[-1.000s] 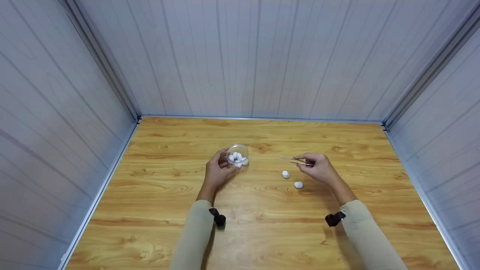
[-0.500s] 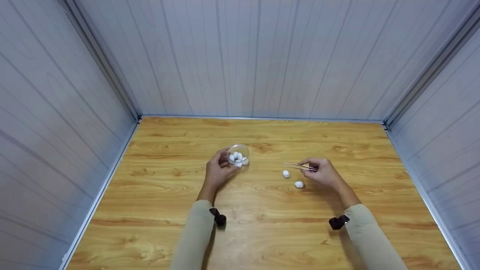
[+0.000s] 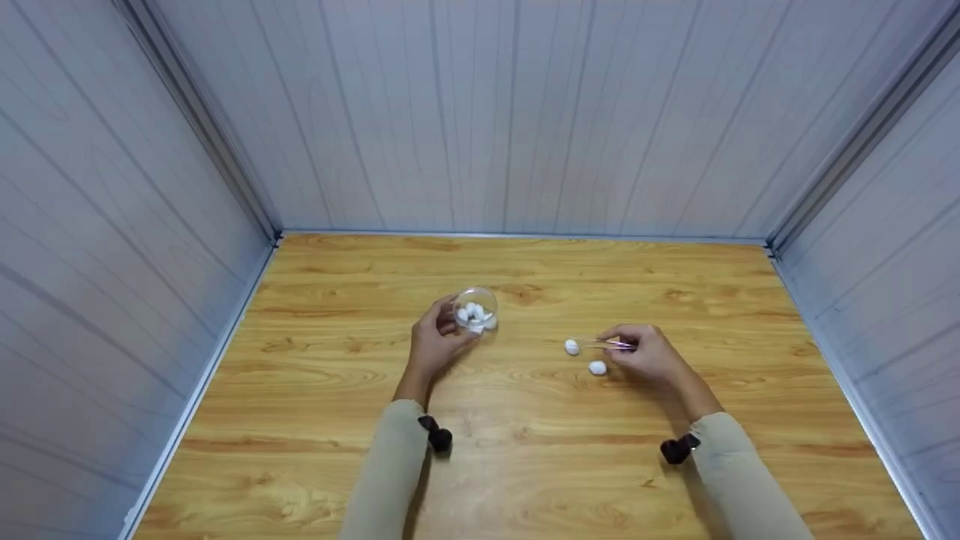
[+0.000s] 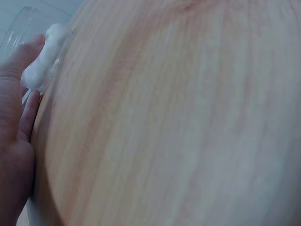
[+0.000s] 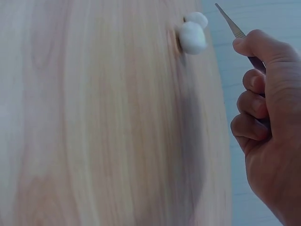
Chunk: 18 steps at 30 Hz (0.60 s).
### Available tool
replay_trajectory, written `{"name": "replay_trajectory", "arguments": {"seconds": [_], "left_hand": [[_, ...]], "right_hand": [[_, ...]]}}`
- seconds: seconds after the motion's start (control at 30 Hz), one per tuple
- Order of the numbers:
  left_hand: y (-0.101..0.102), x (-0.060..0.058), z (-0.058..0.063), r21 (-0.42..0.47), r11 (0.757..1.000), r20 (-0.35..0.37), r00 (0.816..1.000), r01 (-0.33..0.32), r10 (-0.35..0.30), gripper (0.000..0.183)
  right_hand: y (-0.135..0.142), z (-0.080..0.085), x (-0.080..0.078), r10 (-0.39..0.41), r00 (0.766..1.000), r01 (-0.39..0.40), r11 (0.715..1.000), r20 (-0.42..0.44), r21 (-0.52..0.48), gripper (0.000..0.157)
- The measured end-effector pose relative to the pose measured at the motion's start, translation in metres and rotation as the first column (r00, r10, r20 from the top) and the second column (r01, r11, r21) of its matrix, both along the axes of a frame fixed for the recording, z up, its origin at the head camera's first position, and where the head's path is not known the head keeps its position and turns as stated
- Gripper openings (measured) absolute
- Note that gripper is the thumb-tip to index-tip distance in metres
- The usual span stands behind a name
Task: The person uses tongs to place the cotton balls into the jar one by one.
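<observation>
My left hand grips the side of a clear round jar on the table. Several cotton balls lie inside it; the left wrist view shows them as a white clump behind the thumb. With my right hand I hold metal tweezers, pinched between thumb and fingers, tips pointing left. Those tips reach right at a cotton ball on the table. A second cotton ball rests just below the tweezers, nearer to me. In the right wrist view the other fingers curl around the tweezers' rear part.
The wood-grain table is bounded by pale panel walls at the back and both sides. Small black cameras are strapped at both wrists over beige sleeves.
My right hand has moved a little right and toward me, bringing the tweezers down to the farther cotton ball. The tweezers' arms look closer together. The left hand and jar have stayed put.
</observation>
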State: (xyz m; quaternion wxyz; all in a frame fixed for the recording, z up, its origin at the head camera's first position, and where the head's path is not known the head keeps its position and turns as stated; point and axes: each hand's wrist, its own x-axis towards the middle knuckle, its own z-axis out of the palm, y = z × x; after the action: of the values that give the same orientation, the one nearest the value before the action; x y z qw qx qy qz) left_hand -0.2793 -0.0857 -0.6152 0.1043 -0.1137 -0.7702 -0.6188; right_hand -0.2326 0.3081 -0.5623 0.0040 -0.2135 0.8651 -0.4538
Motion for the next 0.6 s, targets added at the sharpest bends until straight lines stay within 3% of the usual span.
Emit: {"name": "replay_trajectory", "arguments": {"seconds": [0.17,0.33,0.6], "left_hand": [[0.0,0.008,0.012,0.035,0.999,-0.018,1.0,0.014,-0.014,0.072],[0.001,0.015,0.024,0.044,0.998,-0.015,0.999,0.036,-0.035,0.072],[0.002,0.016,0.027,0.05,0.998,-0.001,0.999,0.045,-0.045,0.073]], "right_hand": [[-0.007,0.01,0.007,0.0,1.0,0.0,1.0,0.016,0.012,0.017],[-0.001,-0.006,0.0,-0.02,1.0,0.019,0.998,0.018,0.053,0.017],[0.007,-0.021,-0.008,-0.025,0.999,0.024,0.997,0.022,0.069,0.016]]}}
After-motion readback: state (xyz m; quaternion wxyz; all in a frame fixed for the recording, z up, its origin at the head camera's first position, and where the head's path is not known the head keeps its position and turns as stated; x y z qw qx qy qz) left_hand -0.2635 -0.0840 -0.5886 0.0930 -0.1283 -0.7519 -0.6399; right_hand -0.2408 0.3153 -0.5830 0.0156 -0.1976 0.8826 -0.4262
